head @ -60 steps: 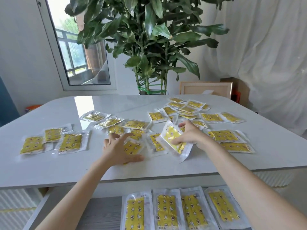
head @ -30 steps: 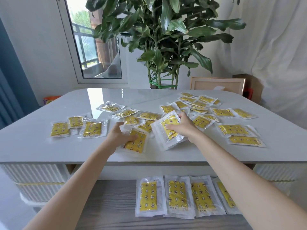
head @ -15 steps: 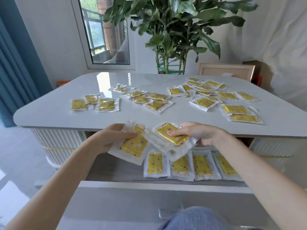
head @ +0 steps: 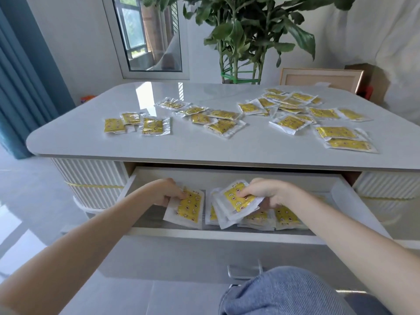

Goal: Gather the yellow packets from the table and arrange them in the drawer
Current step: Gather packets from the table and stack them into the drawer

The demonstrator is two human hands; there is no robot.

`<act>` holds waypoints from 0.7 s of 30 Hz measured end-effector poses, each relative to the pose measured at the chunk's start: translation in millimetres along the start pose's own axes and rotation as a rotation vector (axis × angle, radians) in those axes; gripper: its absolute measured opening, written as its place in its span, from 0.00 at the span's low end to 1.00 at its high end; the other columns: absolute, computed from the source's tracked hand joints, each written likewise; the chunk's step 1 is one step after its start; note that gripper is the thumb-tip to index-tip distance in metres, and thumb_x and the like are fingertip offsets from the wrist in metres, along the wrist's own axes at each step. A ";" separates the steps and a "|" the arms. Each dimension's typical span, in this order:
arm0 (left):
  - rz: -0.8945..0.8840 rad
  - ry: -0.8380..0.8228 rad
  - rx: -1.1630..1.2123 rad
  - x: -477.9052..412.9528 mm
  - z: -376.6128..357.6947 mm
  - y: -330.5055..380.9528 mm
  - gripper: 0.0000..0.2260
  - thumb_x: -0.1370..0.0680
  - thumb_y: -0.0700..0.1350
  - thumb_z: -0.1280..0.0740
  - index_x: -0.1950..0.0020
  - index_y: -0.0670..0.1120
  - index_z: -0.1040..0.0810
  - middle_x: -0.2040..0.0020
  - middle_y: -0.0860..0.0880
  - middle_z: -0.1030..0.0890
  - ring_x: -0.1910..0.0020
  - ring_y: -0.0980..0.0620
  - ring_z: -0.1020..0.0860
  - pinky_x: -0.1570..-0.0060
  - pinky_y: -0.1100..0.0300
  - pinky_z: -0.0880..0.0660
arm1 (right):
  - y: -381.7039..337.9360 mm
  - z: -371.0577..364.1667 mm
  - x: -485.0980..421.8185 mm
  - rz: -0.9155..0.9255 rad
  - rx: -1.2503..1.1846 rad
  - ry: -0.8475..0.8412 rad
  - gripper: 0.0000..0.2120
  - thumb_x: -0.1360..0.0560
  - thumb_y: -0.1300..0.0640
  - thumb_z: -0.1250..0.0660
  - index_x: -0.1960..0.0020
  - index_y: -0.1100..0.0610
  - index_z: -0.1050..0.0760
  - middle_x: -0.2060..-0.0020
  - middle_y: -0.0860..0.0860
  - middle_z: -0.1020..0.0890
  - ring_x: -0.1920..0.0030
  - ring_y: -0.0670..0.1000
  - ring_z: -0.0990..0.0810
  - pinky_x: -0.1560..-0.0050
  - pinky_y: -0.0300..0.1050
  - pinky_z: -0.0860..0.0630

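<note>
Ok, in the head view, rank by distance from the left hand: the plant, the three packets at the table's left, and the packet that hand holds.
1. Held packet, gripped by the left hand, over the drawer, left part.
2. Three packets, on the table at its left side, beyond the drawer.
3. Plant, behind the table's far edge, farthest.

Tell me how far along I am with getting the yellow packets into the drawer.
Early on. Done: a short row of packets lies flat in the open drawer. In hand: the left hand holds one packet at the row's left end, and the right hand grips a small stack above the row. Left: most of the lot, the scattered packets on the table.
</note>
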State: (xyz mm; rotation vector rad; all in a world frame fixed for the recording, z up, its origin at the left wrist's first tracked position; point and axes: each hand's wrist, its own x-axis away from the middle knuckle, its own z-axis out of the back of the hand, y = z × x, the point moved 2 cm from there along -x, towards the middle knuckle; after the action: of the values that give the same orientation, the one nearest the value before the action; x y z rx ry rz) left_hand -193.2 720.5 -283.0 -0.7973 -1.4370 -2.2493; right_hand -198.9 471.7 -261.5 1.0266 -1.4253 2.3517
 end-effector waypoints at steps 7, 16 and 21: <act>0.122 -0.016 0.035 -27.7 -13.7 6.7 0.03 0.23 0.33 0.35 0.51 0.35 0.27 0.50 0.39 0.20 0.44 0.41 0.21 0.42 0.49 0.24 | 3.9 4.5 -26.6 -0.028 -0.003 0.046 0.16 0.23 0.63 0.34 0.37 0.64 0.30 0.47 0.60 0.18 0.60 0.55 0.17 0.68 0.44 0.21; -0.085 0.343 -0.616 -48.1 -17.4 -1.8 0.27 0.26 0.46 0.31 0.31 0.41 0.36 0.40 0.44 0.25 0.44 0.47 0.24 0.50 0.57 0.23 | 10.2 10.4 -35.5 -0.043 -0.018 0.039 0.08 0.21 0.63 0.36 0.43 0.63 0.27 0.57 0.57 0.18 0.63 0.52 0.18 0.67 0.44 0.21; -0.132 0.393 -0.966 -38.9 -21.1 2.3 0.35 0.27 0.50 0.30 0.28 0.38 0.42 0.34 0.42 0.32 0.35 0.43 0.29 0.42 0.53 0.26 | 5.7 5.8 -41.1 -0.038 -0.026 0.111 0.17 0.25 0.61 0.32 0.38 0.62 0.29 0.43 0.59 0.20 0.45 0.58 0.19 0.42 0.54 0.24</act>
State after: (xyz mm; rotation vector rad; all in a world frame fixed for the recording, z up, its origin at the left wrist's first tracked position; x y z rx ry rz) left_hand -167.3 700.3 -312.6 -0.4351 -0.1722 -2.9683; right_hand -168.8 471.1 -290.7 0.8933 -1.3803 2.3181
